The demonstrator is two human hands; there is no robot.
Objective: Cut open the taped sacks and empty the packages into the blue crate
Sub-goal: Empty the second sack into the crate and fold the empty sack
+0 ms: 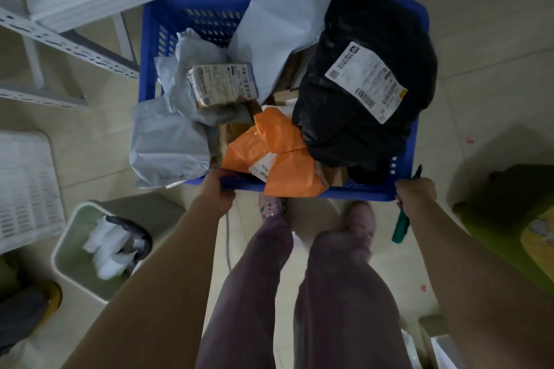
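The blue crate (153,48) stands on the floor in front of me, piled with packages. Among them are a large black bag with a white label (359,93), an orange parcel (278,153), grey and white mailers (171,141) and a brown labelled box (223,84). My left hand (217,189) grips the crate's near rim at its left end. At the rim's right corner my right hand (415,192) grips the crate and also holds a green cutter (401,226), which points down below the fist.
A pale green bin (72,252) with white wrapping in it stands at the left near my left forearm. White metal shelving (60,39) and a white crate (24,183) are at the far left. A green sack (509,207) lies at the right. My legs stand just behind the crate.
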